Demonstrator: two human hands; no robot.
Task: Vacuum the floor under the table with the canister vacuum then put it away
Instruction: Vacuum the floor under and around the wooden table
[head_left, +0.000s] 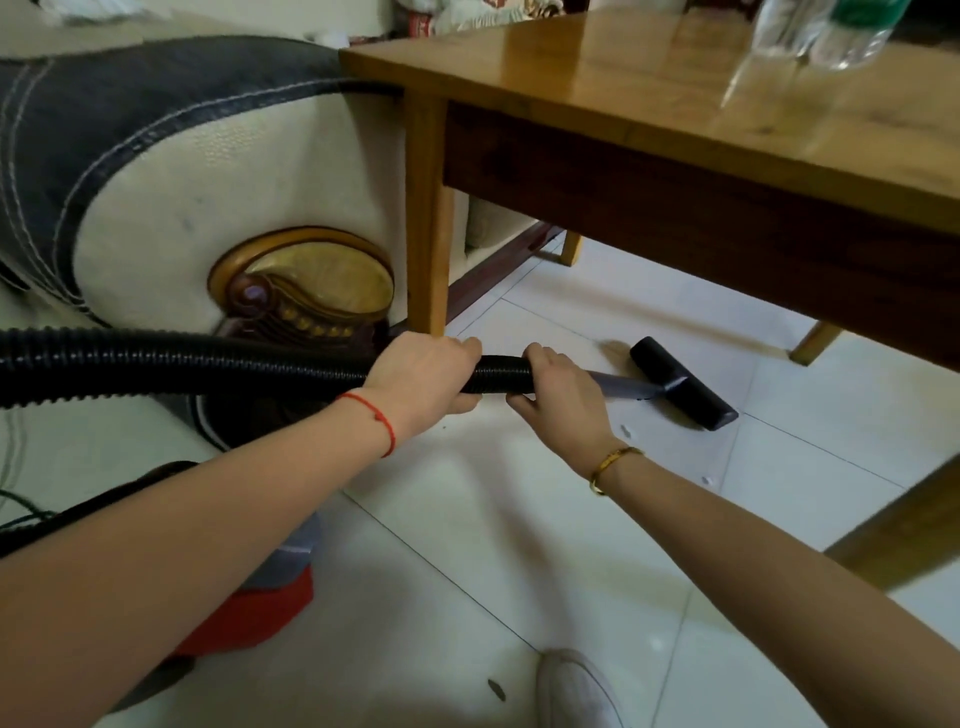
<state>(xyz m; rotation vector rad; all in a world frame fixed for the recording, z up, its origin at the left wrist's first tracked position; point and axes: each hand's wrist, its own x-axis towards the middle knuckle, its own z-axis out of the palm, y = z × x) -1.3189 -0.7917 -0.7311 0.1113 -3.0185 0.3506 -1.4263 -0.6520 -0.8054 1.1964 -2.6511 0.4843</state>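
hose (208, 364) is gripped by the left hand (421, 376) and right hand (558, 397), fingers curled round it; floor head (680, 384) is laid on tiles under the table (675, 98), apparently flat.

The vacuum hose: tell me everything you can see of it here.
The vacuum hose is black, ribbed and looks like flexible plastic. It enters from the left edge and runs roughly level to the right, in front of the sofa. The left hand and right hand grip its far end, where a grey tube leads to the black floor nozzle on the tiles.
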